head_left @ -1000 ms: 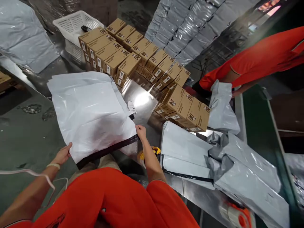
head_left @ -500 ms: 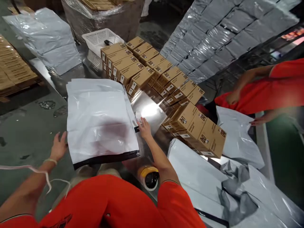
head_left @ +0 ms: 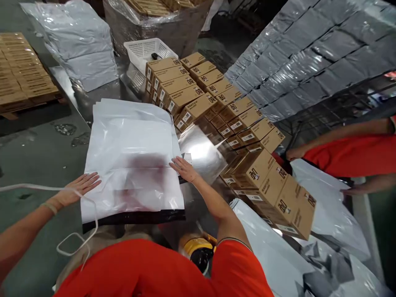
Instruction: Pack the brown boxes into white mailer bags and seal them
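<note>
A stack of white plastic mailing bags (head_left: 136,144) lies on the metal table in front of me, its black-edged side towards my body. My left hand (head_left: 83,184) rests flat at the stack's left edge, fingers stretched out. On the opposite edge, my right hand (head_left: 183,168) lies with its fingers extended over the bags, gripping nothing. Just beyond the right fingers is a small white label-like piece (head_left: 187,157). A tape roll or dispenser with a yellow rim (head_left: 198,247) sits below my right forearm, partly hidden by my sleeve.
Brown cartons (head_left: 198,108) stand in rows behind and to the right. A white basket (head_left: 139,53) holds a dark object. More white bags (head_left: 262,243) lie at right. A co-worker's hand (head_left: 295,153) is near another bag. Wrapped grey packages (head_left: 297,57) are piled behind. A white cord (head_left: 37,187) crosses my left arm.
My left hand has moved from beside the stack onto its left edge. My right hand has shifted onto the right edge. The view has turned slightly; the co-worker's arms have moved.
</note>
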### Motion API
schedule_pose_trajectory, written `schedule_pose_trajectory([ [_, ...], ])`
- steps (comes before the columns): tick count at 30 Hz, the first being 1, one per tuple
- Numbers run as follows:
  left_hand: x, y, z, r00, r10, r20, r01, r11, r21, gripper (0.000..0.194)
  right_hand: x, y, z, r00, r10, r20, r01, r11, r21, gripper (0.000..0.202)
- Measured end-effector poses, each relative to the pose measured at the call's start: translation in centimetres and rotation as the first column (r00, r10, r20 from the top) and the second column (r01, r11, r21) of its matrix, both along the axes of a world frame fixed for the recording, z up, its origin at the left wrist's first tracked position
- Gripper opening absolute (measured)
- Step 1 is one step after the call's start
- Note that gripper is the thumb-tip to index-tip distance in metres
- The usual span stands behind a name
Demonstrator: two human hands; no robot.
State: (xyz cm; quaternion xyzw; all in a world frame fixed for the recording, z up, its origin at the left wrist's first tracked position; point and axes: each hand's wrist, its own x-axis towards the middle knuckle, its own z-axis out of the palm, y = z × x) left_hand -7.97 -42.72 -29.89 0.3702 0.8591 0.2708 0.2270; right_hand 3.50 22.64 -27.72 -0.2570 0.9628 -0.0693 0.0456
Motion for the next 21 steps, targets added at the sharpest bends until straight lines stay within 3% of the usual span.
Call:
schedule_pose_trajectory([
  [3, -0.2, -0.2, -0.2, 0.999, 0.003, -0.049, -0.003, 1.000, -0.005, 0.052, -1.0, 0.2, -0.5, 0.998, -0.067, -0.002, 0.067, 0.998, -0.011, 0.062],
  [7, -0.7, 0.5, -0.6, 0.993, 0.039, -0.116, -0.044, 0.998, -0.047, 0.052, -1.0, -0.3, -2.5, 0.992, -0.121, -0.040, 0.121, 0.993, -0.017, 0.059],
  [12, -1.4, 1.4, 0.1, 0.999, -0.004, -0.052, 0.001, 0.998, -0.064, 0.054, 1.0, -0.8, -4.4, 0.989, -0.072, -0.127, 0.068, 0.997, -0.038, 0.057],
  [15, -1.9, 1.3, 0.8, 1.000, 0.002, 0.002, -0.002, 1.000, -0.009, 0.052, 1.2, -0.4, -3.7, 0.993, 0.072, -0.097, -0.074, 0.997, -0.012, 0.059],
  [18, -2.6, 1.3, 1.7, 0.996, -0.018, 0.087, 0.014, 0.999, 0.037, 0.046, 0.5, -0.3, -2.2, 0.974, 0.228, -0.005, -0.227, 0.971, -0.074, 0.059],
  [20, -3.3, 1.8, 2.7, 0.991, 0.000, 0.131, -0.009, 0.997, 0.074, 0.042, -0.4, -0.7, -1.1, 0.960, 0.265, 0.090, -0.245, 0.952, -0.181, 0.057],
  [21, -3.8, 2.2, 3.3, 0.988, 0.075, 0.136, -0.089, 0.991, 0.100, 0.039, -1.0, -1.0, -0.4, 0.959, 0.238, 0.157, -0.192, 0.946, -0.262, 0.055],
])
